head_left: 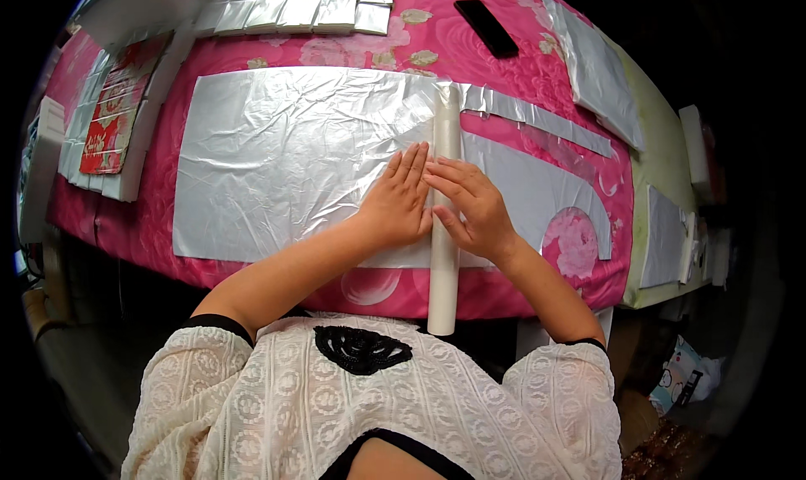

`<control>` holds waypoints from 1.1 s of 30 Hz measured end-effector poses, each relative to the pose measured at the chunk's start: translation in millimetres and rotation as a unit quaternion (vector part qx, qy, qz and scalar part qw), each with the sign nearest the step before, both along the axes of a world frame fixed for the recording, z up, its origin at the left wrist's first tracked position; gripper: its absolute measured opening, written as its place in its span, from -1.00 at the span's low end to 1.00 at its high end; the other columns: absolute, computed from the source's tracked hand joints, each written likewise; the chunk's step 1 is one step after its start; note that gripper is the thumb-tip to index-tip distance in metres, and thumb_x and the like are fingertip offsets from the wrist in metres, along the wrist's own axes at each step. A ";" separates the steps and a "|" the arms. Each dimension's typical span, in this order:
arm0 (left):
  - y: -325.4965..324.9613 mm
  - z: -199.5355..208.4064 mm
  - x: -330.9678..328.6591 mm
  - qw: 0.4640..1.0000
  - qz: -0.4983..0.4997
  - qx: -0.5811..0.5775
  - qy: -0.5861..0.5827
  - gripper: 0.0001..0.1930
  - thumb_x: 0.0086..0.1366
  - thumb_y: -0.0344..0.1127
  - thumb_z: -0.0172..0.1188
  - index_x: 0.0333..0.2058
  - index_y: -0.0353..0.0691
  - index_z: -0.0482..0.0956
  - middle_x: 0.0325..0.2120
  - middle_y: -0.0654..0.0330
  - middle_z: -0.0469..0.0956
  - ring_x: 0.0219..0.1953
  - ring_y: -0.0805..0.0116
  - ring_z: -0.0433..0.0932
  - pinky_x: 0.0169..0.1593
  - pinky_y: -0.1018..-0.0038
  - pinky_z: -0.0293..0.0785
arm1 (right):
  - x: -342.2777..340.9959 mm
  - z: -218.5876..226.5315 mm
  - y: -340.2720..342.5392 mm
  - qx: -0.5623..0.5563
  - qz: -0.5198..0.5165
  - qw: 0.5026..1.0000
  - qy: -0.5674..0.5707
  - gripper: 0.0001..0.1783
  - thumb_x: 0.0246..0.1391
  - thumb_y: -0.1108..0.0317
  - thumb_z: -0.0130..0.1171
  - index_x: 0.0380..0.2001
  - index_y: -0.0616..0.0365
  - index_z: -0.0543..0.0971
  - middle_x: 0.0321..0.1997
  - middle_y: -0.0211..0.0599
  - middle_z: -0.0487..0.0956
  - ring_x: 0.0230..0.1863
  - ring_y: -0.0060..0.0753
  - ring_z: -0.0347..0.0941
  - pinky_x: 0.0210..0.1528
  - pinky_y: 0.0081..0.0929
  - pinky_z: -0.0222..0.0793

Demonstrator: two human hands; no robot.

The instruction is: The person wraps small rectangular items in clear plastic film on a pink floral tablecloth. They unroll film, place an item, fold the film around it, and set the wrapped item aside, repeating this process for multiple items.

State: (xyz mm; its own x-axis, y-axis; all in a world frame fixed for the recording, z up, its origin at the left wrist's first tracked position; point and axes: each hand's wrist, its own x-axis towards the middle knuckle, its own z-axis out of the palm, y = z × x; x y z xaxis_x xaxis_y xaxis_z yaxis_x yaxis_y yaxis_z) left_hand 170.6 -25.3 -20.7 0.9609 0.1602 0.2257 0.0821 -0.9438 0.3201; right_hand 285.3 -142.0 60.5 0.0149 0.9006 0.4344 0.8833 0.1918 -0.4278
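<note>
Clearly both hands are pressing down at a white tube (444, 228) that lies lengthwise across a large silver foil sheet (285, 161) on the pink flowered cloth (353, 52). The left hand (400, 201) rests flat, fingers together and extended, on the foil just beside the tube; the right hand (470, 207) curls loosely over the tube, gripping nothing tightly. Doing this step well probably means keeping the tube square to the sheet's edge and spreading pressure evenly so the foil stays smooth, since it already shows wrinkles. Cut foil strips (537, 119) lie to the right, well apart from a dark phone (485, 26).
</note>
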 end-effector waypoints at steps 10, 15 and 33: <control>49.6 41.8 -58.9 0.947 0.001 -0.254 -0.196 -0.27 0.12 -0.47 0.01 0.27 -0.34 -0.07 0.27 -0.09 -0.03 0.32 0.00 -0.07 0.32 0.28 -0.10 | -4.0 -32.1 17.1 -0.140 0.095 0.982 -0.087 -0.34 0.14 -0.14 -0.19 0.18 0.03 0.30 0.35 -0.30 0.13 0.41 -0.14 -0.17 0.37 -0.10 -0.28; 94.7 61.4 -171.4 0.879 0.188 -0.387 -0.208 -0.49 0.37 -0.20 -0.23 0.22 -0.31 0.11 0.21 0.03 0.16 0.27 0.20 0.11 0.28 0.30 -0.01 | -117.8 3.8 105.8 -0.230 0.351 0.875 0.241 -0.52 0.13 0.04 -0.02 -0.02 0.13 0.49 0.04 -0.18 0.49 0.15 -0.12 0.32 0.21 -0.22 0.15; 26.5 61.5 -286.2 0.864 0.468 -0.180 0.034 -0.17 -0.03 -0.25 0.33 0.16 -0.39 0.10 -0.02 -0.10 0.29 0.03 0.02 0.32 0.09 0.30 0.24 | -248.9 -50.8 293.1 0.035 0.000 0.999 -0.007 -0.51 -0.01 0.26 -0.02 0.00 0.27 0.43 0.17 -0.01 0.34 0.32 -0.01 0.03 0.35 -0.12 -0.23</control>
